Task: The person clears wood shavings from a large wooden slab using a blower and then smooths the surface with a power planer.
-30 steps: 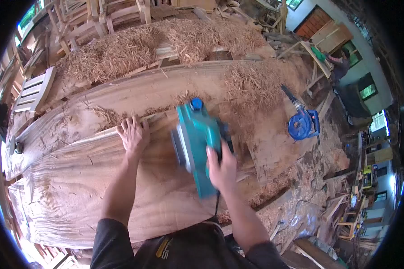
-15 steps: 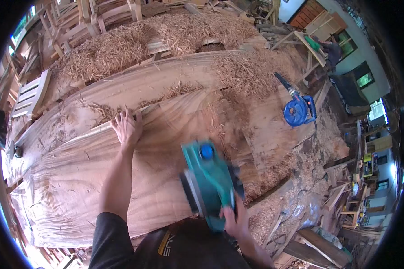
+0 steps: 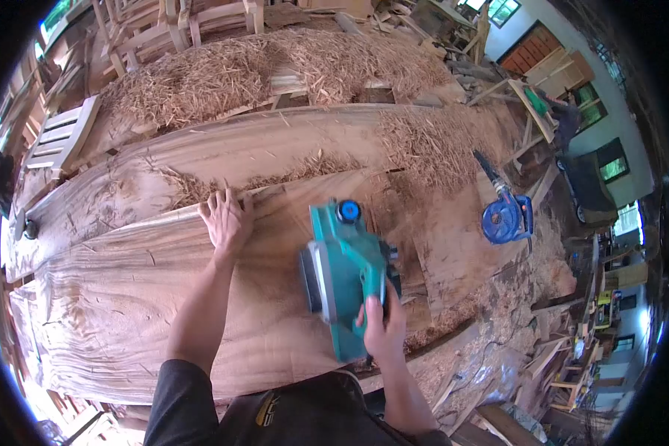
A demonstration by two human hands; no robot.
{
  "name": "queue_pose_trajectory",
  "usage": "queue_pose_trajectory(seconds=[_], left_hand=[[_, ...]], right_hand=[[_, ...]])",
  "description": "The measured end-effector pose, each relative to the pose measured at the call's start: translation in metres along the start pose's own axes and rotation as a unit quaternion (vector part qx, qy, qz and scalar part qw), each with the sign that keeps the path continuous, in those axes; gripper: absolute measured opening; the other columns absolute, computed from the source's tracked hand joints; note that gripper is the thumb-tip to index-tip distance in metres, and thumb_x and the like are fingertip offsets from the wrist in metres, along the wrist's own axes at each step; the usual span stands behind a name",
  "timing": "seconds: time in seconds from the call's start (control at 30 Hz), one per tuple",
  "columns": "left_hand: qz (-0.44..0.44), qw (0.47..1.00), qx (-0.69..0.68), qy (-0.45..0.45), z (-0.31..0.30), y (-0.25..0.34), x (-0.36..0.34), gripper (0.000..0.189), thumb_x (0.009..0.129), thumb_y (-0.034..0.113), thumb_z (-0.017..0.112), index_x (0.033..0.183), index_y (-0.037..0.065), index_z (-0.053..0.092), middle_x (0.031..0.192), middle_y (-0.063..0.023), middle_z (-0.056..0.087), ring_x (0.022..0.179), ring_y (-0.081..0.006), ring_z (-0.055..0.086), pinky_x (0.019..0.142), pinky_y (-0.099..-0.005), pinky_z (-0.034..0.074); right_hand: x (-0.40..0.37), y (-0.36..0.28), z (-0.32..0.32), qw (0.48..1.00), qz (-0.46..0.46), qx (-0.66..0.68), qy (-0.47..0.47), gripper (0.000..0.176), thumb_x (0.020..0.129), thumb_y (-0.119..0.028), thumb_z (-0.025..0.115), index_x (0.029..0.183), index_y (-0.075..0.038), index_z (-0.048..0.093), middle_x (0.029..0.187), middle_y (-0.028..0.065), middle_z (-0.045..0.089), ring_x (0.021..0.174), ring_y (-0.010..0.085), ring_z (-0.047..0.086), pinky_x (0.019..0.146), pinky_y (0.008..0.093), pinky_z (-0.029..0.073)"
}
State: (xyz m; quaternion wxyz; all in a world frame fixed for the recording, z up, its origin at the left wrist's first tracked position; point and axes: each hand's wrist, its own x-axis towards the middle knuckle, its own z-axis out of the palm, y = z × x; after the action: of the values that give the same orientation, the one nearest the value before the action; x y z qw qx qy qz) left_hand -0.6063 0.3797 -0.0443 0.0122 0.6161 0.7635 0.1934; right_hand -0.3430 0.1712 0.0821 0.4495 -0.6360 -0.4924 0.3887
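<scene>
Right hand grasps the planer's near end; its long axis runs near to far over the slab. Left hand, fingers spread, rests left of it on the far edge.

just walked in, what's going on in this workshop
A person in a dark short-sleeved shirt is working over a large, wavy-grained wooden slab. Their right hand grips the handle of a teal power planer with a blue front knob, which is over the slab. Their left hand is spread at the slab's far edge. Curly wood shavings are heaped beyond, and a blue handheld blower with a black nozzle lies off to the right.
</scene>
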Motion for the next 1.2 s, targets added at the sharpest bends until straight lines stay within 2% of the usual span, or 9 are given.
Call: queue_pose_trajectory(seconds=[0.27,0.53,0.63,0.83,0.87,0.9,0.93,1.0,1.2], left_hand=[[0.000,0.999,-0.022,-0.027,-0.012,0.001,-0.003,0.048,0.100,0.046,0.048,0.116,0.004,0.064,0.123,-0.0169,0.064,0.126,-0.0319,0.051,0.112,-0.0541,0.026],[-0.005,1.000,-0.013,-0.014,-0.008,0.001,0.000,0.051,0.101,0.047,0.046,0.121,0.004,0.063,0.124,-0.0175,0.063,0.129,-0.0325,0.050,0.115,-0.0550,0.024],[0.006,1.000,-0.004,0.026,0.010,-0.004,-0.002,0.053,0.102,0.046,0.045,0.126,0.002,0.061,0.125,-0.0186,0.062,0.131,-0.0344,0.048,0.116,-0.0560,0.023],[0.003,1.000,-0.005,-0.002,-0.004,0.000,-0.002,0.054,0.102,0.046,0.045,0.127,0.000,0.060,0.126,-0.0195,0.061,0.132,-0.0356,0.047,0.116,-0.0564,0.023],[0.003,1.000,-0.009,-0.007,-0.005,-0.001,-0.005,0.053,0.101,0.045,0.045,0.125,0.000,0.061,0.126,-0.0195,0.062,0.131,-0.0355,0.048,0.115,-0.0560,0.024],[0.005,1.000,-0.014,-0.009,-0.006,-0.002,0.000,0.053,0.101,0.045,0.046,0.123,0.001,0.062,0.125,-0.0195,0.062,0.130,-0.0354,0.049,0.115,-0.0557,0.024],[0.007,1.000,-0.020,-0.012,-0.006,-0.001,0.000,0.052,0.101,0.045,0.046,0.122,0.001,0.063,0.125,-0.0194,0.063,0.128,-0.0352,0.051,0.115,-0.0553,0.025],[0.008,1.000,-0.014,-0.022,-0.012,0.001,-0.001,0.050,0.100,0.045,0.047,0.118,0.002,0.065,0.122,-0.0190,0.064,0.126,-0.0347,0.053,0.114,-0.0547,0.026],[0.007,1.000,-0.008,0.008,-0.009,0.000,-0.001,0.049,0.098,0.047,0.050,0.117,0.005,0.068,0.122,-0.0181,0.066,0.124,-0.0343,0.055,0.115,-0.0545,0.026]], right_hand=[[0.116,-0.011,0.036,1.000,-0.022,0.017,0.007,0.042,0.106,-0.033,0.053,0.134,-0.001,0.056,0.072,0.0047,0.057,0.058,0.0122,0.056,0.055,0.0300,0.046],[-0.054,0.014,-0.014,1.000,0.015,0.017,0.004,0.047,0.104,-0.022,0.052,0.139,0.008,0.050,0.073,0.0042,0.060,0.061,0.0121,0.058,0.056,0.0295,0.047],[-0.059,0.012,-0.014,0.999,0.019,0.032,0.003,0.046,0.103,-0.020,0.052,0.139,0.008,0.050,0.071,0.0034,0.060,0.061,0.0117,0.058,0.056,0.0290,0.047],[0.063,-0.005,0.019,1.000,0.025,0.009,0.003,0.040,0.105,-0.025,0.055,0.135,0.002,0.055,0.067,0.0019,0.057,0.058,0.0105,0.057,0.052,0.0284,0.046],[0.088,-0.009,0.030,1.000,0.009,0.010,0.018,0.043,0.105,-0.039,0.055,0.123,0.000,0.059,0.068,0.0023,0.057,0.058,0.0117,0.056,0.055,0.0295,0.046],[0.110,-0.009,0.038,0.999,-0.006,0.032,0.018,0.041,0.105,-0.039,0.053,0.122,-0.002,0.060,0.067,0.0031,0.057,0.059,0.0125,0.057,0.055,0.0303,0.047],[0.129,-0.010,0.039,0.999,0.007,0.051,-0.007,0.046,0.106,-0.038,0.056,0.133,-0.001,0.056,0.077,0.0023,0.057,0.058,0.0104,0.057,0.052,0.0295,0.047],[0.139,-0.015,0.041,1.000,-0.009,0.020,-0.001,0.049,0.105,-0.040,0.055,0.133,0.000,0.056,0.081,0.0053,0.060,0.059,0.0118,0.059,0.053,0.0309,0.049],[0.005,0.000,-0.001,1.000,0.007,-0.022,0.004,0.044,0.106,-0.032,0.054,0.136,0.000,0.054,0.073,0.0048,0.061,0.060,0.0129,0.060,0.055,0.0306,0.048]])
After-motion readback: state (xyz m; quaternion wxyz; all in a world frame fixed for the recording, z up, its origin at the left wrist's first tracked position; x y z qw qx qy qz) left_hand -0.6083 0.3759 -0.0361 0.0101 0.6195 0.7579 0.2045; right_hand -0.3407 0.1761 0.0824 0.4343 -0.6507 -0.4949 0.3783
